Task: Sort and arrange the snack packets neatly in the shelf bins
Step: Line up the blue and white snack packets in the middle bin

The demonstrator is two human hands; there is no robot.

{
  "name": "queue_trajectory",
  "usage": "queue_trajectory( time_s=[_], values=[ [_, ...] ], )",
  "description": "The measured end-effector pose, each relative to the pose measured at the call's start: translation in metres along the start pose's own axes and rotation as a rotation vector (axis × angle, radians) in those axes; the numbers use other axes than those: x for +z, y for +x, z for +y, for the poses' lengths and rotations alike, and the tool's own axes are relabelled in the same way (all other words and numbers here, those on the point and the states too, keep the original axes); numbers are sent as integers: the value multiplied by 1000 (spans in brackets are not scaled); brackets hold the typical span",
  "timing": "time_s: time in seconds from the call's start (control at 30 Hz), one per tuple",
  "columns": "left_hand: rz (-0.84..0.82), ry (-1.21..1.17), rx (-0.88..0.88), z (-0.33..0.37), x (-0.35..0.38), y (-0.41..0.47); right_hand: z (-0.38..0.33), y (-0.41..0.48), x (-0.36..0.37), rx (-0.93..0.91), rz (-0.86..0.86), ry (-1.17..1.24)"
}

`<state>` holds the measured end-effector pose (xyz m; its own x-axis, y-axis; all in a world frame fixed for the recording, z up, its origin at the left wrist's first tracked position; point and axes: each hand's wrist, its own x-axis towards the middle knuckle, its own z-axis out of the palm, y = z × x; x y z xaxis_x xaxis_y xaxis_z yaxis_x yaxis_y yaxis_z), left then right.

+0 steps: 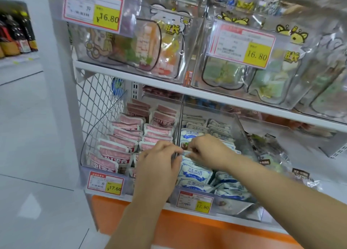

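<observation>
**Shop shelf, two hands on one packet**

A white shop shelf (206, 96) carries clear bins, each with a yellow price tag (113, 187) on its front. In the left bin (88, 155) pink packets (120, 145) stand in rows. The right bin (242, 136) beside it holds blue-and-white packets (195, 173). At the divider between the bins the left hand (159, 158) and right hand (206, 151) meet. Their fingers are curled, both pinching one small packet (185, 152) just above the right bin's pile.

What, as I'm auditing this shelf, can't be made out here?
Head view:
- What the left hand grips, blue-white packet or divider: its fingers hide it.
- Small print on the price tag: blurred.
- The dark packets at right: motion-blurred.
- Some front pink packets: behind the left forearm.
</observation>
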<state>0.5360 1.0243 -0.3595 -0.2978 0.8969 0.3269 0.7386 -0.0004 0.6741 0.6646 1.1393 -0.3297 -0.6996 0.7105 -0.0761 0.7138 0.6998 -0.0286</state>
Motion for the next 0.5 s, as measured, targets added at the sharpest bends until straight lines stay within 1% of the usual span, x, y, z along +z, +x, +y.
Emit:
queue_trajectory(
  time_s=[0.07, 0.2, 0.27, 0.3, 0.33, 0.37, 0.5],
  values=[
    [-3, 4, 0, 0, 0, 1, -1, -5, 7, -26, 86, -45],
    [-12, 8, -14, 1, 1, 0, 8, 5, 8, 49, 125, -5],
    [-13, 9, -11, 1, 2, 0, 10, 10, 5, 65, 229, 95],
    [-14, 11, -12, 1, 2, 0, 10, 12, 5, 64, 317, 125],
    [-12, 10, -10, 1, 2, 1, 12, 14, 3, 64, 364, 116],
    [-9, 6, -7, 1, 2, 0, 15, 16, 4, 74, 347, 83],
    [0, -13, 1, 1, 2, 0, 13, 11, 1, 91, 26, -24]
  ],
)
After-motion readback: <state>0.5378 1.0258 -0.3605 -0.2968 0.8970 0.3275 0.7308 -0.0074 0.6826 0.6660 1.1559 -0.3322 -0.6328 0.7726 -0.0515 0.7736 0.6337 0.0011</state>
